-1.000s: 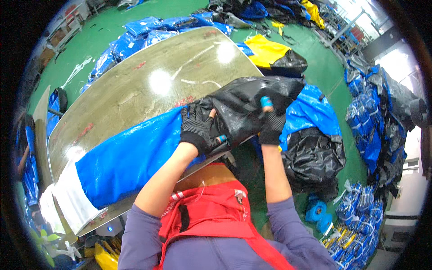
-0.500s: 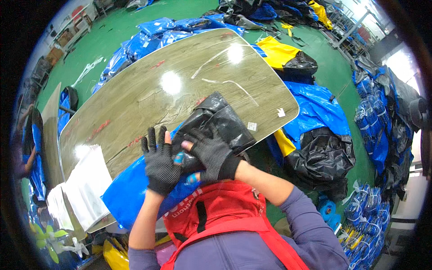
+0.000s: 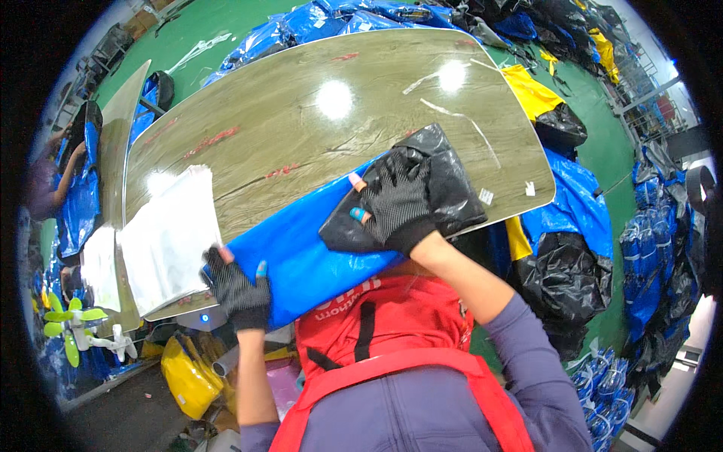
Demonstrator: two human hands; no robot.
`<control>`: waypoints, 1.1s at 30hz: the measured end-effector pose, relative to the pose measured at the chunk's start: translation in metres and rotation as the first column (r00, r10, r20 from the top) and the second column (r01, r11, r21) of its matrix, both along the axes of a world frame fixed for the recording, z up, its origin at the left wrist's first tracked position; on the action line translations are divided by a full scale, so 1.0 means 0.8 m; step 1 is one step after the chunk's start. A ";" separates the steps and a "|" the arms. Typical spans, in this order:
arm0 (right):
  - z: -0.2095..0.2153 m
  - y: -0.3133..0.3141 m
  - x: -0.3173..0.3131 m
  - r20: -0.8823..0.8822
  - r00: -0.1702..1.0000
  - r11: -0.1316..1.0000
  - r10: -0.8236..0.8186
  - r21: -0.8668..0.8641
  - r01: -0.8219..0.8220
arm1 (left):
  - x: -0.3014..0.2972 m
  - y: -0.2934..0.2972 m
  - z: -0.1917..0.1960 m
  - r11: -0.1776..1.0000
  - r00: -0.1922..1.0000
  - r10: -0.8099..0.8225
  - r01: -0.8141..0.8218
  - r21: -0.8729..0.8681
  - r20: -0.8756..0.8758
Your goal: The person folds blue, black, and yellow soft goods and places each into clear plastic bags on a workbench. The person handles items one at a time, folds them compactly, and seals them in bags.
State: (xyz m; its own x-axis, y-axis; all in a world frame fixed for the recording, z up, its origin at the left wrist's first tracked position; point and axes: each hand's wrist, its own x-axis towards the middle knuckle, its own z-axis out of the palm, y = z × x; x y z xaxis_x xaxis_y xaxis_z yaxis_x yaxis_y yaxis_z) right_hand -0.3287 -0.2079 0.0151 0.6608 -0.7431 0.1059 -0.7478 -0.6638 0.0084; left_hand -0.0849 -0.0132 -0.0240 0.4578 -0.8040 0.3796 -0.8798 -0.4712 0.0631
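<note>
Left hand (image 3: 237, 290) clenched in grip on blue bag (image 3: 301, 252); right hand (image 3: 395, 200) spread flat, released, on black bag (image 3: 444, 181).

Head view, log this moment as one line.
left hand: gripping blue bag end | right hand: flat on black bag | wooden table

bright overhead light | glare on table (image 3: 301, 128) | fisheye-bent, dark rim

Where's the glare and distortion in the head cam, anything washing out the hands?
Head view: two bright lamp reflections on the table top; its straight edges bow from the fisheye, black vignette at the corners. Left hand and right hand on the blue sheet are sharp, evenly lit, no glare.
</note>
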 end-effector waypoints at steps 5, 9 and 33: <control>-0.001 0.026 0.046 0.178 0.971 0.972 0.161 0.143 -0.187 | 0.022 0.095 -0.014 0.843 0.367 -0.002 -0.500 -0.199 -0.930; -0.028 0.039 0.050 0.151 0.975 0.985 0.165 0.020 -0.170 | 0.025 0.096 0.059 0.890 -0.392 -0.179 -0.455 0.022 -0.902; 0.002 0.084 -0.154 0.528 0.848 0.921 -0.057 0.355 -0.160 | -0.268 -0.279 0.066 0.090 0.123 -0.980 0.975 0.201 -0.156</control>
State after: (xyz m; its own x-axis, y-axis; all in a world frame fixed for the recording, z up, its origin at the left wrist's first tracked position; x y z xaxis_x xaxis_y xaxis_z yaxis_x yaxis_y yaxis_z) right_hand -0.4521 -0.1410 0.0167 0.6250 -0.7626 0.1667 -0.5322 -0.5725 -0.6237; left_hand -0.2991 -0.2361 0.0291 -0.7975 -0.5883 0.1337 -0.5792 0.8086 0.1033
